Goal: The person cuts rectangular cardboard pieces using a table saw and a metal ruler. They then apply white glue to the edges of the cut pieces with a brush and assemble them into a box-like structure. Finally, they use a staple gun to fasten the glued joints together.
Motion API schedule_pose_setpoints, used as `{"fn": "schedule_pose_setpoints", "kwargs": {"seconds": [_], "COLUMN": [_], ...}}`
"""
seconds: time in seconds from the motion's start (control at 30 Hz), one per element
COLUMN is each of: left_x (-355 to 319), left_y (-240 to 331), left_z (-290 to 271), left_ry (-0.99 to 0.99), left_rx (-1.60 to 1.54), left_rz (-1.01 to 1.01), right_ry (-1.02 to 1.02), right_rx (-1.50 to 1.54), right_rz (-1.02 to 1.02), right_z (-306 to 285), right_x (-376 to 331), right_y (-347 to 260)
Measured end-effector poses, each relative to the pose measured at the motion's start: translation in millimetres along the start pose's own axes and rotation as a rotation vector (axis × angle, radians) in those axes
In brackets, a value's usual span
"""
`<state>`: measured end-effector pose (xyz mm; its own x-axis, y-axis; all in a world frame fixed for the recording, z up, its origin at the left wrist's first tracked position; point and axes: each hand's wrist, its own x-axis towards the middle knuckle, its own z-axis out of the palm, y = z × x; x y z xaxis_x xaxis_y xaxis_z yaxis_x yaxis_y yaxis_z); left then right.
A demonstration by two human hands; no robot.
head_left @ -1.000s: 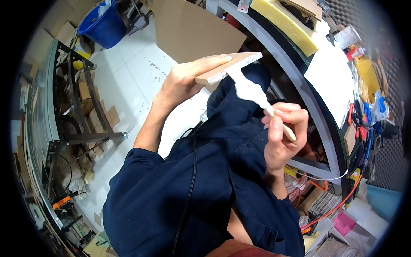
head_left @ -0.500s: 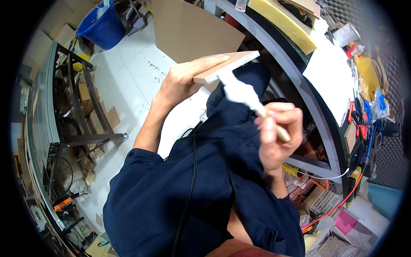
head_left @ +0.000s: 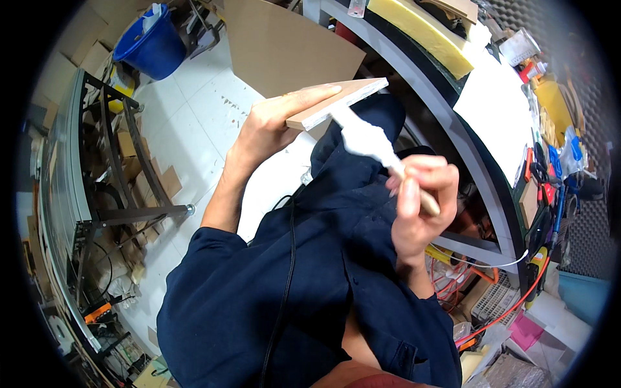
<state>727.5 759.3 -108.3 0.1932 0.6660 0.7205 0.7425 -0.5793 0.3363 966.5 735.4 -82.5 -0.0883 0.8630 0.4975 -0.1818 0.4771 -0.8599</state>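
Note:
My left hand [head_left: 267, 127] is closed on a flat brown wooden board [head_left: 346, 96], holding it up over my lap with the fingers along its top face. The board's edge facing me is streaked with white. My right hand [head_left: 424, 204] pinches the pale handle of a paintbrush [head_left: 370, 142] between thumb and fingers. White stuff coats the brush up to the handle. Its bristle tip points up and left and meets the white edge of the board, or comes very close to it; the exact contact is hard to make out.
On the right, a curved grey-framed workbench [head_left: 446, 129] carries a yellow foam block [head_left: 427, 35], a white sheet [head_left: 495, 113] and scattered tools. A large brown panel [head_left: 291, 45] leans ahead. A blue bucket [head_left: 152, 48] stands far left, near a dark metal-legged table [head_left: 142, 213].
The brush tip has shifted slightly along the board's edge. Both hands keep their grips, and the whole view has moved a little.

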Motion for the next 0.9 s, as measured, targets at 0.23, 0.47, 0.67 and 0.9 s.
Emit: {"fn": "schedule_pose_setpoints", "kwargs": {"seconds": [0.23,0.47,0.67,0.9], "left_x": [-4,-6,-4,-4], "left_y": [-1,-3,0,0], "left_z": [-1,1,1,2], "left_ry": [-0.008,-0.008,-0.002,0.001], "left_rx": [-0.034,-0.032,-0.03,-0.038], "left_rz": [-0.032,-0.03,-0.035,-0.049], "right_ry": [-0.128,-0.026,-0.125,-0.024], "right_rx": [0.025,-0.075,-0.031,-0.075], "right_rz": [-0.106,-0.138,-0.148,-0.183], "right_z": [-8,-25,-18,-29], "right_x": [5,25,9,30], "right_y": [5,19,20,26]}}
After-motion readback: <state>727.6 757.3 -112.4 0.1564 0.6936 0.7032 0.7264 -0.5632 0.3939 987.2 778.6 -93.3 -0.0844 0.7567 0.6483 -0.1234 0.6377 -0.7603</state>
